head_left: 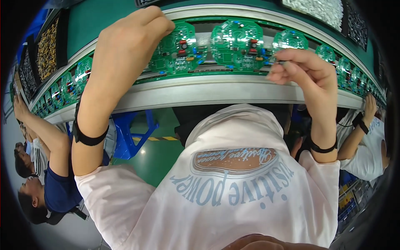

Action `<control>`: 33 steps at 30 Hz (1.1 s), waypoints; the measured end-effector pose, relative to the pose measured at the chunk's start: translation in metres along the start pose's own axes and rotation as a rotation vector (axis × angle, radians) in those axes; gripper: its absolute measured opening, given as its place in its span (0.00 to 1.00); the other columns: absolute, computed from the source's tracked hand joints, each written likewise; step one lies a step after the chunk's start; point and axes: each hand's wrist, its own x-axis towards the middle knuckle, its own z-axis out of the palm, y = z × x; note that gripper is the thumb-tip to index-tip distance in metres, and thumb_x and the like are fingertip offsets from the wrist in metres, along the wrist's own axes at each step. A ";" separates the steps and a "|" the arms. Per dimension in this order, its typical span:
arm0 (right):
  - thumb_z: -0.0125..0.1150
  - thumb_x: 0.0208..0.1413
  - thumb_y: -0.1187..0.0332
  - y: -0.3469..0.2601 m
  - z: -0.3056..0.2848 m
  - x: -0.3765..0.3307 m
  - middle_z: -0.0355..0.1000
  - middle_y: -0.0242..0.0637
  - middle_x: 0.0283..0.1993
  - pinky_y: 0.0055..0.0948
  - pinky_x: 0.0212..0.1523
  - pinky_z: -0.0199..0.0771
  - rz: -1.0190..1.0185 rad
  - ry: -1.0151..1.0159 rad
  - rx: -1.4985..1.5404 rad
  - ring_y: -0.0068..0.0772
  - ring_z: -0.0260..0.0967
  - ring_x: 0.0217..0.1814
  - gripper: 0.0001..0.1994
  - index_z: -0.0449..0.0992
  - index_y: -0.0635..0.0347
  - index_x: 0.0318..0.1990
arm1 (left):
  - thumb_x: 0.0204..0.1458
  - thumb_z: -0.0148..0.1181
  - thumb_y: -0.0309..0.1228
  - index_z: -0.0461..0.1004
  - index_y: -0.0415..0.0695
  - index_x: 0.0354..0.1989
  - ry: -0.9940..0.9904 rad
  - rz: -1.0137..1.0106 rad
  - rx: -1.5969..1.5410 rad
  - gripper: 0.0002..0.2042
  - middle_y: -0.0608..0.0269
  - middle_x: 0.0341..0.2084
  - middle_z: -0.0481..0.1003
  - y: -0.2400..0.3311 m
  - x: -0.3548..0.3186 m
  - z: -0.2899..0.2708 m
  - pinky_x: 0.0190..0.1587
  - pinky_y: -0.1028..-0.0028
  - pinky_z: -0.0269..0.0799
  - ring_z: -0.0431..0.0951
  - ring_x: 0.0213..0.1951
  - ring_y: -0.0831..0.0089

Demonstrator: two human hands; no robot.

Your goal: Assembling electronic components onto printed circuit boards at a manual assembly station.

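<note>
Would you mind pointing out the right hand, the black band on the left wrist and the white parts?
Right hand (312, 71): head view, middle of the hand.
Black band (89, 140): head view, middle of the strap.
White parts (318, 12): head view, middle of the pile.

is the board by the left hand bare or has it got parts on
Parts on: red and blue components sit on the green circuit board. Whether every place is filled, I cannot tell.

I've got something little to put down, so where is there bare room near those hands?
There's bare green tabletop between the yellow parts and the left hand. The pale metal rail is bare too, between the circuit boards and the light shirt. The row of boards is crowded, with the right hand there.
</note>
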 end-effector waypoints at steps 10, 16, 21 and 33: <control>0.56 0.66 0.79 0.006 0.002 0.001 0.81 0.44 0.42 0.27 0.46 0.83 -0.014 -0.030 0.091 0.33 0.82 0.45 0.09 0.77 0.71 0.50 | 0.59 0.63 0.24 0.82 0.41 0.44 0.035 0.004 -0.068 0.07 0.63 0.40 0.81 0.000 0.044 -0.028 0.37 0.75 0.75 0.81 0.35 0.70; 0.57 0.66 0.80 0.009 0.010 -0.003 0.81 0.43 0.42 0.25 0.45 0.82 -0.051 -0.054 0.023 0.31 0.82 0.44 0.08 0.76 0.71 0.50 | 0.52 0.67 0.28 0.80 0.38 0.36 0.239 -0.053 0.112 0.07 0.56 0.32 0.78 -0.022 0.090 -0.010 0.40 0.62 0.76 0.79 0.35 0.56; 0.62 0.60 0.81 0.012 0.024 -0.002 0.81 0.40 0.40 0.25 0.42 0.79 -0.162 0.082 -0.251 0.32 0.80 0.42 0.07 0.79 0.67 0.45 | 0.53 0.67 0.30 0.82 0.38 0.36 0.349 0.103 0.140 0.08 0.56 0.29 0.77 -0.046 0.101 0.003 0.40 0.61 0.75 0.79 0.33 0.56; 0.71 0.47 0.77 0.022 0.029 0.010 0.69 0.35 0.38 0.32 0.43 0.66 -0.448 0.039 -0.966 0.37 0.68 0.41 0.09 0.84 0.57 0.37 | 0.60 0.61 0.25 0.81 0.35 0.38 0.357 -0.138 -0.074 0.06 0.57 0.28 0.77 -0.015 0.077 -0.025 0.32 0.72 0.72 0.78 0.28 0.67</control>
